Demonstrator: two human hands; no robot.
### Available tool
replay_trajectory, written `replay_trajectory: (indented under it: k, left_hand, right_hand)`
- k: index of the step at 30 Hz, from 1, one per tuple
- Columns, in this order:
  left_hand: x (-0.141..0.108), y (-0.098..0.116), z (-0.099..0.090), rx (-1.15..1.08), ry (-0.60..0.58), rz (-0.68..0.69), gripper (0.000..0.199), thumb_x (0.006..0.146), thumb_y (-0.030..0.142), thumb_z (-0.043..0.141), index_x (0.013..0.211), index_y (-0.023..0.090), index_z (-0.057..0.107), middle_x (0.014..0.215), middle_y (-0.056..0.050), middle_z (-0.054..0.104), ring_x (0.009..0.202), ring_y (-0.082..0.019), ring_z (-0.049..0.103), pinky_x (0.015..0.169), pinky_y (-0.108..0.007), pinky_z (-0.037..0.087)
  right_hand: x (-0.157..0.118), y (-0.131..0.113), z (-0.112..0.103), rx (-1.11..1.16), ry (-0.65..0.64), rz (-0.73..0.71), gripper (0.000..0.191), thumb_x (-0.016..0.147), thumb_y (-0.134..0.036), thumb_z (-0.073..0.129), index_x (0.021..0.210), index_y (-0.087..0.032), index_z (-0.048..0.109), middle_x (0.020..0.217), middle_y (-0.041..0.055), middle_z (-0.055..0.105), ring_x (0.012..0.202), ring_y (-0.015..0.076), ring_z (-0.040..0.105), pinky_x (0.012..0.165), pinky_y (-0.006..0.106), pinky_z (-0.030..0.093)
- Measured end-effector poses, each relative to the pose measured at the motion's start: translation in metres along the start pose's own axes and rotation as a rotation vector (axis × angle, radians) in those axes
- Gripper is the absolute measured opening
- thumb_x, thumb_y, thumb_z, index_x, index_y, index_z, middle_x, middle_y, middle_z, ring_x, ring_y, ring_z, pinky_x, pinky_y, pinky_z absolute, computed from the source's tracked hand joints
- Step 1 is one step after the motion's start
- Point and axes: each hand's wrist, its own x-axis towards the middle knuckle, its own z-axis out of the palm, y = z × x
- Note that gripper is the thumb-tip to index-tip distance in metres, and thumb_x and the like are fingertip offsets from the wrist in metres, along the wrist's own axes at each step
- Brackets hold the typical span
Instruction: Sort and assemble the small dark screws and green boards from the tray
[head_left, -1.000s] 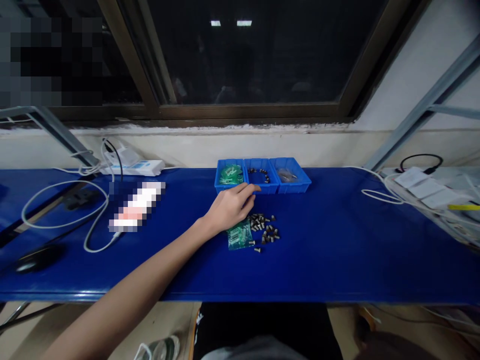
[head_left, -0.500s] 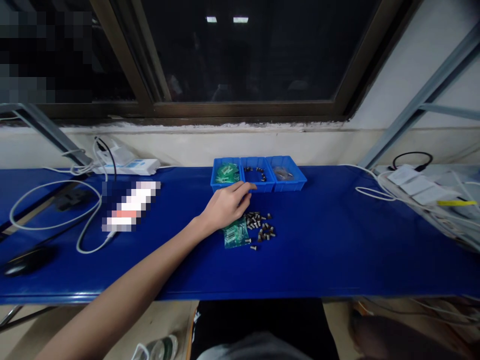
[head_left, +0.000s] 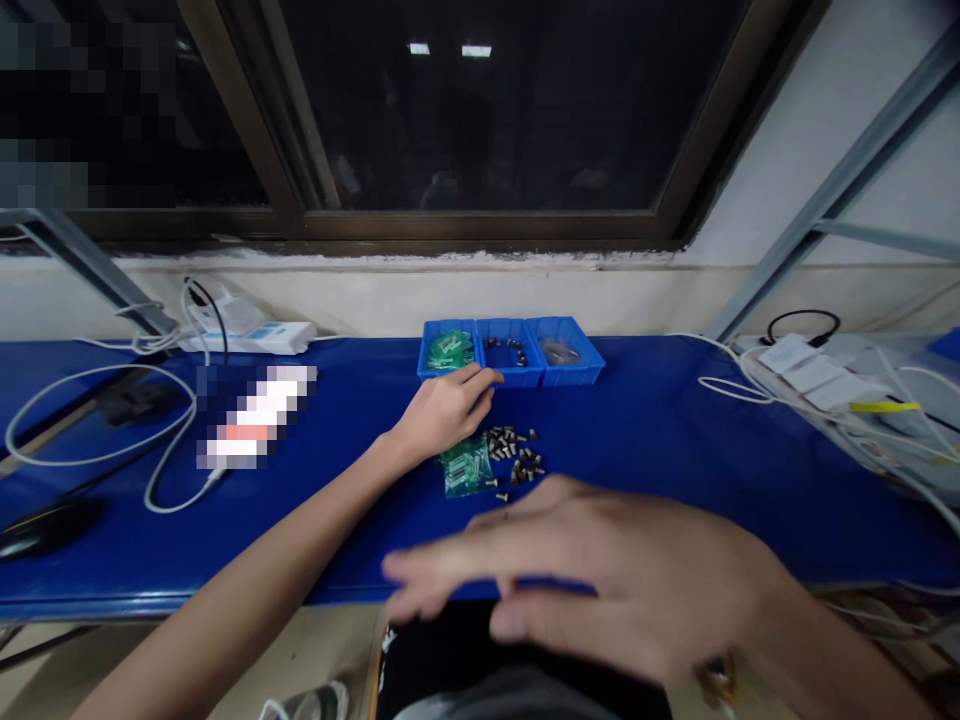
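My left hand (head_left: pixel 448 408) is just in front of the blue bins, its fingers curled; what they hold, if anything, I cannot make out. Partly under this hand lies a green-tinted plastic bag (head_left: pixel 465 470) with small metal parts inside. To its right is a loose pile of short metal screws (head_left: pixel 504 442), with several more screws (head_left: pixel 527 465) nearer me. My right hand (head_left: pixel 592 570) is blurred, large and close to the camera, over the table's front edge. Its fingers stretch leftward and nothing shows in them.
Three joined blue bins hold green bags (head_left: pixel 451 350), dark metal screws (head_left: pixel 520 352) and a clear bag (head_left: pixel 559 351). On the left are a pixelated bright device (head_left: pixel 262 415), a power strip (head_left: pixel 262 338) and a black mouse (head_left: pixel 45 528). White adapters and cables (head_left: pixel 817 368) lie right.
My right hand has come into view from the lower right, reaching leftward over the table's edge. My left hand keeps nearly the same pose by the bins, while the view has shifted slightly.
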Motion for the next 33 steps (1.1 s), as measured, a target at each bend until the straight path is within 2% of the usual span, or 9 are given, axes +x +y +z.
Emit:
replay_trajectory:
  k: [3,7,10,14,18,22,25,29,33]
  left_hand:
    - [0.002,-0.009,-0.010,0.054,-0.105,-0.002,0.025,0.097,0.022,0.042,0.116,0.017,0.058,0.104,-0.008,0.066,0.088,-0.019,0.065,0.072,-0.029,0.052]
    - [0.007,-0.018,-0.028,0.091,-0.338,-0.065,0.022,0.091,0.024,0.050,0.110,0.020,0.061,0.105,-0.006,0.068,0.089,-0.020,0.066,0.068,-0.029,0.050]
    - [0.008,-0.020,-0.038,0.114,-0.449,-0.104,0.025,0.089,0.028,0.053,0.111,0.021,0.062,0.106,-0.007,0.069,0.089,-0.023,0.067,0.069,-0.031,0.049]
    - [0.005,-0.020,-0.039,0.145,-0.519,-0.143,0.032,0.088,0.034,0.055,0.116,0.021,0.063,0.105,-0.009,0.070,0.090,-0.026,0.068,0.068,-0.033,0.049]
    - [0.002,-0.020,-0.036,0.147,-0.558,-0.177,0.035,0.087,0.036,0.058,0.119,0.022,0.063,0.106,-0.009,0.071,0.091,-0.028,0.068,0.068,-0.034,0.049]
    - [0.003,-0.017,-0.031,0.169,-0.538,-0.180,0.035,0.088,0.037,0.060,0.119,0.021,0.063,0.103,-0.009,0.071,0.091,-0.028,0.068,0.067,-0.033,0.049]
    - [0.003,-0.011,-0.025,0.218,-0.487,-0.170,0.030,0.090,0.035,0.058,0.115,0.021,0.065,0.098,-0.009,0.070,0.083,-0.026,0.068,0.062,-0.031,0.048]
    - [0.003,-0.001,-0.020,0.273,-0.427,-0.094,0.021,0.091,0.028,0.054,0.103,0.018,0.069,0.087,-0.009,0.068,0.073,-0.022,0.066,0.058,-0.030,0.046]
    - [0.004,0.007,-0.016,0.305,-0.391,-0.035,0.020,0.091,0.022,0.051,0.097,0.015,0.068,0.084,-0.009,0.068,0.072,-0.021,0.065,0.059,-0.029,0.047]
  right_hand:
    - [0.002,0.030,-0.013,0.051,0.018,0.076,0.043,0.094,-0.012,0.051,0.131,-0.032,0.059,0.113,-0.0027,0.072,0.102,0.0147,0.069,0.087,0.025,0.053]
    - [-0.001,0.085,-0.024,-0.143,0.059,0.123,0.037,0.096,-0.017,0.049,0.131,-0.025,0.060,0.113,0.0031,0.072,0.090,0.0172,0.070,0.082,0.031,0.053]
    - [-0.005,0.120,-0.026,-0.292,0.130,0.092,0.037,0.097,-0.018,0.050,0.132,-0.024,0.059,0.112,0.0047,0.072,0.101,0.0204,0.065,0.087,0.037,0.050]
    - [-0.012,0.149,-0.023,-0.388,0.171,0.084,0.039,0.098,-0.019,0.048,0.136,-0.026,0.056,0.125,0.0053,0.066,0.118,0.0235,0.054,0.095,0.043,0.048]
    - [-0.015,0.163,-0.016,-0.400,0.180,0.087,0.036,0.099,-0.023,0.047,0.133,-0.024,0.058,0.129,0.0052,0.063,0.124,0.0238,0.049,0.101,0.045,0.046]
    - [-0.013,0.167,-0.012,-0.352,0.247,0.084,0.027,0.098,-0.023,0.051,0.121,-0.022,0.065,0.122,0.0057,0.067,0.117,0.0221,0.056,0.099,0.041,0.046]
    - [-0.012,0.170,-0.010,-0.316,0.315,0.124,0.015,0.093,-0.023,0.059,0.106,-0.022,0.067,0.112,0.0057,0.069,0.106,0.0209,0.061,0.090,0.036,0.049]
    - [-0.012,0.174,-0.010,-0.323,0.386,0.213,0.002,0.091,-0.021,0.061,0.091,-0.020,0.060,0.095,0.0036,0.067,0.082,0.0170,0.060,0.074,0.030,0.047]
    - [-0.012,0.176,-0.012,-0.377,0.413,0.250,0.010,0.094,-0.017,0.056,0.084,-0.020,0.057,0.083,0.0015,0.062,0.078,0.0164,0.057,0.072,0.029,0.042]
